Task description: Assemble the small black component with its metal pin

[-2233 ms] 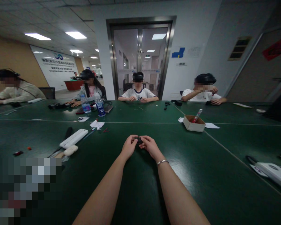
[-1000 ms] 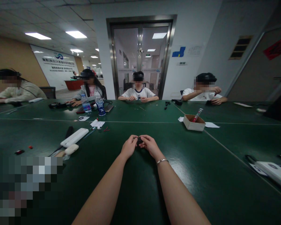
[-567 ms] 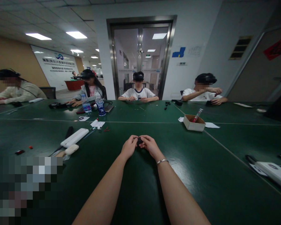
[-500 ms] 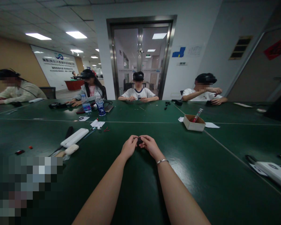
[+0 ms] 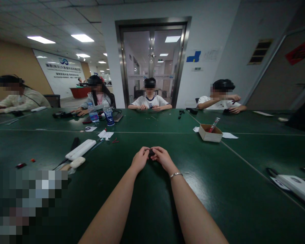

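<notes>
A small black object (image 5: 151, 153) sits between my two hands, just above or on the green table (image 5: 152, 196); its kind is too small to make out. My left hand (image 5: 140, 158) pinches it from the left with thumb and fingers. From the other side my right hand (image 5: 163, 157) grips it, fingers bent around its edge. Both forearms reach forward over the tabletop, and a metal bracelet (image 5: 176, 175) circles my right wrist. My fingers cover most of the black object.
An open cardboard box (image 5: 210, 136) holding a red-and-clear tube stands ahead right. To the left lie a white power bank-like block (image 5: 80, 149) and a white rounded case (image 5: 77, 162). Two bottles (image 5: 109, 117) stand farther back. Several people wearing headsets sit across the table.
My hands keep the same grip on the small black object, with barely any visible movement. The view has shifted very slightly.
</notes>
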### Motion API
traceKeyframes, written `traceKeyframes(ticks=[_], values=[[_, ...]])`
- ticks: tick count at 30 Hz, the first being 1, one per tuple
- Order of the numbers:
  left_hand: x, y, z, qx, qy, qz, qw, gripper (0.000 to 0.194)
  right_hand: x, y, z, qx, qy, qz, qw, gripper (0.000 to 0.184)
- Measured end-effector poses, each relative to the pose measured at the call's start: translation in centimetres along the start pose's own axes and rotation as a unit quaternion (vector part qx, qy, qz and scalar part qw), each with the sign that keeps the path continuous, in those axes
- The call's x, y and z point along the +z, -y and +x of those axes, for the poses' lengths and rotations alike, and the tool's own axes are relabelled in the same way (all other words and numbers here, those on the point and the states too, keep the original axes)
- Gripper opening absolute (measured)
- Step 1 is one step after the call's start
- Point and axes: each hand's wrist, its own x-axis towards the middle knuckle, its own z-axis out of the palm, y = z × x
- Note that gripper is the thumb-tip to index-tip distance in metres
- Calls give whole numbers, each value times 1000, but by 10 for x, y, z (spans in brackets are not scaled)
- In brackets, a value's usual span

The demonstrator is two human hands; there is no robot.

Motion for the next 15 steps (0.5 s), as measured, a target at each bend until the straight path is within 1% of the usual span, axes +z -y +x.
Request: traceKeyframes(ticks=[6, 11, 15], values=[[0, 0, -1, 1, 0, 7, 1000, 35, 0, 1, -1, -4, 6, -1, 1000, 17], [1, 1, 0, -6, -13, -1, 1000, 36, 0, 0, -1, -7, 11, -3, 1000, 19], [0, 1, 0, 18, -22, -10, 1000, 30, 0, 1, -2, -4, 9, -3, 1000, 16]])
